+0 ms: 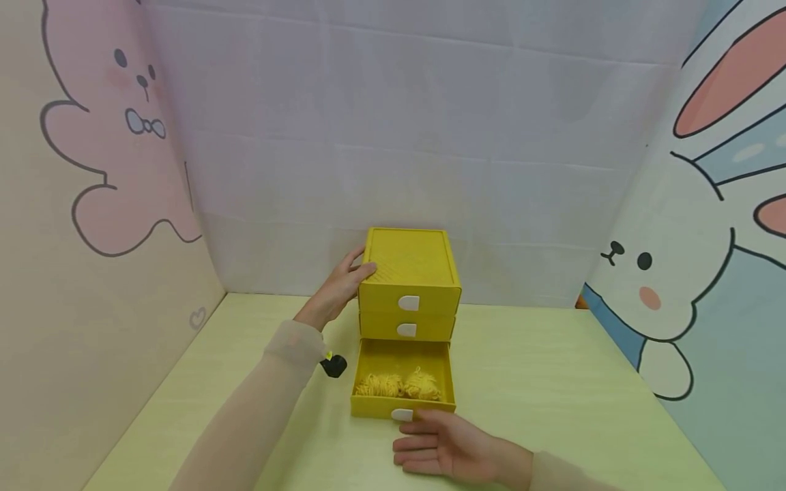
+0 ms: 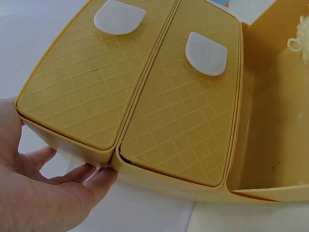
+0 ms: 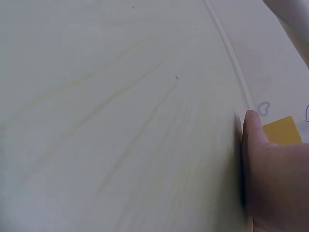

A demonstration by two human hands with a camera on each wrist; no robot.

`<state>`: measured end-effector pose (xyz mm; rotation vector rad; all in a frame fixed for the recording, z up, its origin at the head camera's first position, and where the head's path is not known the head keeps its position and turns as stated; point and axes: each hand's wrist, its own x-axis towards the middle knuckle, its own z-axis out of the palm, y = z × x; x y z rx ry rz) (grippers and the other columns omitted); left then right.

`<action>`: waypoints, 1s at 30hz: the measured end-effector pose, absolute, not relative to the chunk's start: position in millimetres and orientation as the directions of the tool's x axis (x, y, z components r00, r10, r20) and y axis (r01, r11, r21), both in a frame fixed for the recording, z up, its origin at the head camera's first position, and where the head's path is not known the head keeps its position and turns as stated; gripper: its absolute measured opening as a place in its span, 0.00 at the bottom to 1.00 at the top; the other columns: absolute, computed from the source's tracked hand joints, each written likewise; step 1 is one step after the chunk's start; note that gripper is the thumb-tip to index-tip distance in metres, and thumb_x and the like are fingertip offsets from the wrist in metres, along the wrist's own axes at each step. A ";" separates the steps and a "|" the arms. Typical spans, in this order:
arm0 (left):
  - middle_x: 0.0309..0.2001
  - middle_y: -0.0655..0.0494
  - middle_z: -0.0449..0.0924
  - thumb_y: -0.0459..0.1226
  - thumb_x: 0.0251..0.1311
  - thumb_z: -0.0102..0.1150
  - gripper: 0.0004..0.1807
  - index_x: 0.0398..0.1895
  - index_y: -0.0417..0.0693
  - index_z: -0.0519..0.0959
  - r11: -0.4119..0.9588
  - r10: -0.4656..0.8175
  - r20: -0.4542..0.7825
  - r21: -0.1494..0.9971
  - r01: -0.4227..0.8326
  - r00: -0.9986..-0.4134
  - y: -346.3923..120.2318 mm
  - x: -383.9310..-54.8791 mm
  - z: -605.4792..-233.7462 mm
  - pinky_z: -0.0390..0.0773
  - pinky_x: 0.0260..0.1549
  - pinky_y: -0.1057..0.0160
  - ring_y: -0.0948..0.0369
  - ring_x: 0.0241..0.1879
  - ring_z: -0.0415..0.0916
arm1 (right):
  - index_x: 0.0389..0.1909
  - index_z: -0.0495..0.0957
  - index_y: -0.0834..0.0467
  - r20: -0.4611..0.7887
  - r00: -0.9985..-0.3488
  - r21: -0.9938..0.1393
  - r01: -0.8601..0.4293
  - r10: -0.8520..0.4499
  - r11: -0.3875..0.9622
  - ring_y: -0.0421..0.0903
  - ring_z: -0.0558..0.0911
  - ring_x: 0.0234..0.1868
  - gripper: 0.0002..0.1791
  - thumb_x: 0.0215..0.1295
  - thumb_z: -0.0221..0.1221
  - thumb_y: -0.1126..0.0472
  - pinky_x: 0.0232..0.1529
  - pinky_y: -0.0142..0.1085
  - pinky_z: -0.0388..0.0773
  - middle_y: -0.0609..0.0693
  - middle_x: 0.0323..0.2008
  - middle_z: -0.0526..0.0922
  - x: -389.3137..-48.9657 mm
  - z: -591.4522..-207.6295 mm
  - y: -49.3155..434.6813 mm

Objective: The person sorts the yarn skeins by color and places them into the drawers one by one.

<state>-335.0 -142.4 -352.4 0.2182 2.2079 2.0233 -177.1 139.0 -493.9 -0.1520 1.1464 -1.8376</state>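
Observation:
A yellow desktop drawer unit (image 1: 410,254) stands against the back wall, with white tabs on its drawer fronts. Its two upper drawers are closed; the bottom drawer (image 1: 370,407) is pulled out. Inside lie two small bundles of yellow yarn (image 1: 379,385), side by side. My left hand (image 1: 336,290) rests on the unit's left side, thumb over the top edge, fingertips against the side wall (image 2: 72,150). Low in front of the bottom drawer, my right hand (image 1: 451,444) has its fingers extended, thumb side right by the white tab (image 1: 402,414), holding nothing.
The pale yellow-green tabletop (image 1: 552,382) spreads around the unit. A white cloth wall (image 1: 405,136) closes the back; side panels carry a pink bear (image 1: 123,136) and a white rabbit (image 1: 663,293). A small black device (image 1: 334,365) sits at my left wrist.

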 end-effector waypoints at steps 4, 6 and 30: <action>0.82 0.42 0.56 0.49 0.82 0.53 0.40 0.88 0.66 0.47 0.082 0.206 -0.006 0.997 0.011 -0.978 -141.9 -334.5 -352.1 0.63 0.76 0.41 0.44 0.76 0.66 | 0.78 0.59 0.73 -0.348 -0.577 -0.751 0.643 -0.739 -0.148 0.61 0.79 0.69 0.39 0.85 0.48 0.45 0.73 0.54 0.72 0.68 0.67 0.78 -176.7 -494.9 131.4; 0.82 0.41 0.56 0.49 0.82 0.53 0.39 0.88 0.66 0.47 0.080 0.207 -0.007 0.997 0.009 -0.978 -141.8 -334.2 -352.1 0.63 0.76 0.41 0.44 0.76 0.66 | 0.78 0.60 0.73 -0.353 -0.586 -0.748 0.645 -0.729 -0.156 0.62 0.79 0.68 0.39 0.85 0.49 0.45 0.73 0.54 0.72 0.68 0.67 0.78 -177.0 -495.5 128.6; 0.81 0.43 0.58 0.49 0.82 0.53 0.40 0.88 0.67 0.47 0.087 0.191 -0.009 0.996 0.008 -0.982 -144.3 -335.1 -352.5 0.64 0.76 0.41 0.45 0.73 0.69 | 0.74 0.64 0.77 -0.367 -0.675 -0.811 0.569 -0.640 -0.135 0.61 0.83 0.64 0.39 0.84 0.49 0.45 0.67 0.52 0.78 0.71 0.67 0.78 -193.3 -498.7 118.0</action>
